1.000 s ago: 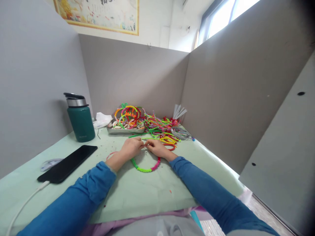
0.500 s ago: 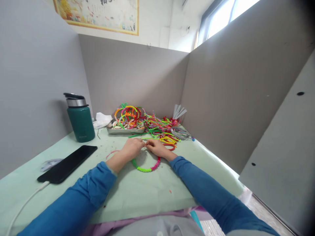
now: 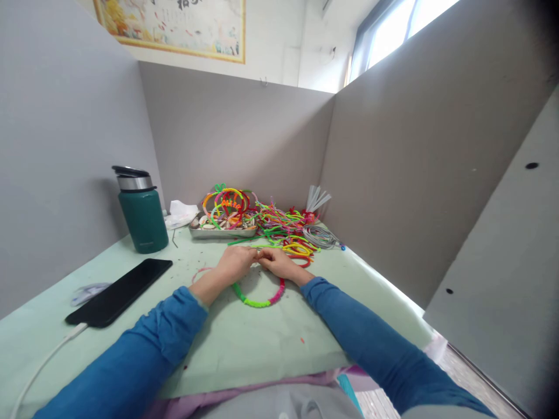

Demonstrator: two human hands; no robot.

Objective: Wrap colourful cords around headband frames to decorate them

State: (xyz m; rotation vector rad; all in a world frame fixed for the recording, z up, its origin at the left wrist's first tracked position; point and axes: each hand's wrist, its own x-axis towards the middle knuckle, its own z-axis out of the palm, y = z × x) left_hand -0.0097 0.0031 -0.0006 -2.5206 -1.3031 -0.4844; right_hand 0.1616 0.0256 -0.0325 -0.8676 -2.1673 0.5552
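Note:
A hoop [image 3: 257,303] wrapped in fuzzy pipe cleaner, green, lime and magenta along its visible near side, lies in front of me on the table. My left hand [image 3: 237,262] and my right hand [image 3: 276,261] meet at its far side, fingertips pinched together and nearly touching. The right fingers are closed on the hoop, whose far part is hidden by the hands. A thin pink pipe cleaner [image 3: 200,272] curves out from behind my left wrist, and the left fingers pinch at its other end, though the exact grip is hidden.
Behind the hands lie a metal tray [image 3: 222,233] with finished colourful hoops, a heap of pipe cleaners [image 3: 283,224] and a grey wire coil [image 3: 322,237]. To the left are a green bottle [image 3: 143,218], a phone [image 3: 120,292] on a cable and white tissue [image 3: 181,214]. Grey partitions [image 3: 236,128] enclose the table.
My hands stay at the far side of the hoop with only small finger movements. The pink pipe cleaner's loose end has shifted slightly to the right.

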